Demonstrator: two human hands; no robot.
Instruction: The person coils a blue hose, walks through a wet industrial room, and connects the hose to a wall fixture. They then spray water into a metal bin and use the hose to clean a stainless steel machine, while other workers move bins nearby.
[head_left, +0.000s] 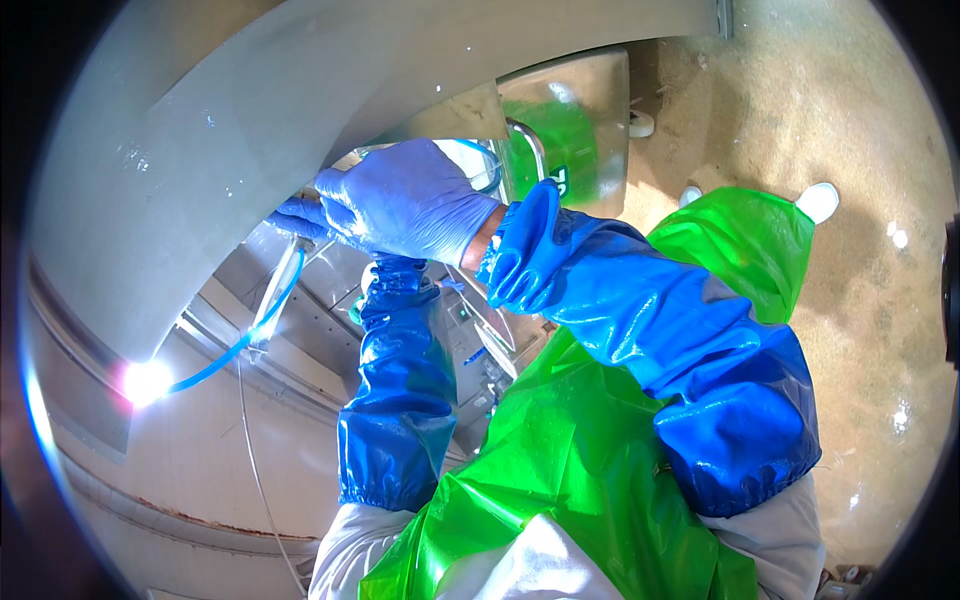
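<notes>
My right hand (409, 195), in a wet purple-blue glove, reaches across to the left beside the lower edge of a large grey panel (247, 135). Its back faces me, so whatever may be under the palm is hidden. Below it rises my left forearm in a shiny blue sleeve (397, 382). My left hand is mostly hidden behind the right one; which hand the gloved fingers (300, 214) at the far left belong to is unclear. A light-blue hose (255, 330) curves down beneath those fingers. I wear a green apron (585, 442).
A shiny metal panel (611, 127) with a bent metal bar (534, 142) stands beyond my right wrist. Left of me are a glaring light (147, 384) and a thin cord (251, 442). White boots (817, 201) stand on the wet tan floor (870, 337).
</notes>
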